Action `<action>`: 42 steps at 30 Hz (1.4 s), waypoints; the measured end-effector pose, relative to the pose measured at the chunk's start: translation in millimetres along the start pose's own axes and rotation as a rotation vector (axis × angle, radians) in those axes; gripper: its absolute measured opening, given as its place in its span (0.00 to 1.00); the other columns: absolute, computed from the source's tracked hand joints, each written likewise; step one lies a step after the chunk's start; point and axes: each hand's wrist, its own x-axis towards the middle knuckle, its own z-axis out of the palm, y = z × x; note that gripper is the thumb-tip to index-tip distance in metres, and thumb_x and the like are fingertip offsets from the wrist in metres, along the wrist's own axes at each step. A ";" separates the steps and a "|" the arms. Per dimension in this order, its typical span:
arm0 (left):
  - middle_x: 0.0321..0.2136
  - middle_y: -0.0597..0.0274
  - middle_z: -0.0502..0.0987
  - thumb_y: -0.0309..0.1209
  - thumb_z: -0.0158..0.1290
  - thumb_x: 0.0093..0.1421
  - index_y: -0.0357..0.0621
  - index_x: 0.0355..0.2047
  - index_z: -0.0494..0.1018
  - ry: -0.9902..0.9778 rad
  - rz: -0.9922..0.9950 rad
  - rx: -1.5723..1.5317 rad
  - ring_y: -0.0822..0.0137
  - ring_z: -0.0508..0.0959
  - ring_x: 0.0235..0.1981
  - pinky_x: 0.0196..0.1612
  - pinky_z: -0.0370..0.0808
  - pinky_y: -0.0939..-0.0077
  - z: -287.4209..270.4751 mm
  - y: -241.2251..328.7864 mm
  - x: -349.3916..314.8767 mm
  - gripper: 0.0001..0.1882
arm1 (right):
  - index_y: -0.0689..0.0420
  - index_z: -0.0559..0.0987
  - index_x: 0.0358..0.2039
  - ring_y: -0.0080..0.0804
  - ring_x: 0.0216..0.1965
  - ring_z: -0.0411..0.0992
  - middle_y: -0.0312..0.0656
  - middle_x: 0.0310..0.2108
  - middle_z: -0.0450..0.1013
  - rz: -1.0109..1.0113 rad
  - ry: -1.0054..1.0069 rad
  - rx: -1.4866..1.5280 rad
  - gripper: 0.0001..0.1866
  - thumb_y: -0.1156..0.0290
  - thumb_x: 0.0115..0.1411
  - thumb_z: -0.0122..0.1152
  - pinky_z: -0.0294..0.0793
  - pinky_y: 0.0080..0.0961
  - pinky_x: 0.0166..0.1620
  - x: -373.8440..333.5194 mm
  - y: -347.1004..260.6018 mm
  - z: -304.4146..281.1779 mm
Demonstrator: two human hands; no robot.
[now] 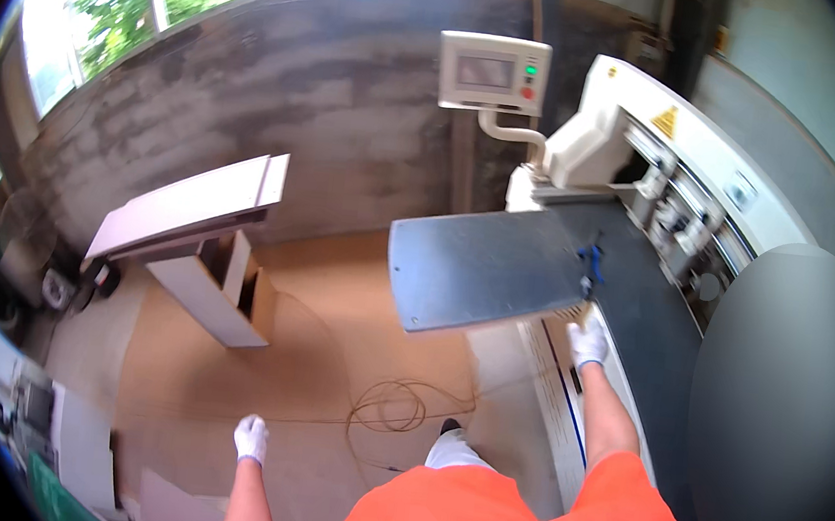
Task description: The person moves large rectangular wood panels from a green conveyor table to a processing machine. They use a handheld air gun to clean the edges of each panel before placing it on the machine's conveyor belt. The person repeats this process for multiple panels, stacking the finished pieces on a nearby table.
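My right hand (pixel 588 341), in a white glove, is at the edge of a machine's dark worktable (pixel 638 267). Its fingers are closed by a small brownish, bristly-looking piece (pixel 571 314), too blurred to name. Just beyond the fingertips, a small blue and black tool (pixel 592 261) lies on the surface, where the grey table extension (pixel 477 271) joins it. My left hand (pixel 251 438), also gloved in white, hangs low over the floor at the left. Its fingers are curled in, and nothing shows in them.
A control panel (pixel 494 73) on a bent arm stands behind the white machine head (pixel 696 137). Pale boards (pixel 197 201) rest on a box-like stand (pixel 214 286) at the left. A coiled hose (pixel 388 405) lies on the floor near my foot. A grey blurred oval covers the right side.
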 end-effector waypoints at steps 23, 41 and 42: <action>0.19 0.69 0.68 0.32 0.51 0.62 0.48 0.25 0.71 0.019 -0.066 -0.002 0.72 0.68 0.17 0.21 0.63 0.75 166.7 204.4 334.1 0.08 | 0.63 0.74 0.54 0.59 0.48 0.78 0.61 0.49 0.77 0.197 -0.263 -0.339 0.21 0.67 0.63 0.56 0.77 0.48 0.51 178.6 -99.4 121.8; 0.36 0.56 0.81 0.33 0.60 0.64 0.34 0.42 0.78 0.038 -0.173 -0.532 0.64 0.81 0.30 0.30 0.80 0.65 179.1 248.3 443.4 0.13 | 0.55 0.82 0.44 0.22 0.29 0.76 0.35 0.31 0.78 0.048 -1.511 0.653 0.20 0.50 0.68 0.61 0.69 0.23 0.24 -164.2 -598.5 154.0; 0.37 0.56 0.82 0.32 0.60 0.64 0.34 0.42 0.78 0.009 -0.233 -0.588 0.64 0.82 0.31 0.30 0.81 0.65 183.3 260.2 399.2 0.13 | 0.56 0.82 0.45 0.25 0.34 0.78 0.35 0.34 0.79 0.202 -1.549 0.762 0.19 0.51 0.70 0.59 0.72 0.23 0.28 -172.2 -608.4 163.3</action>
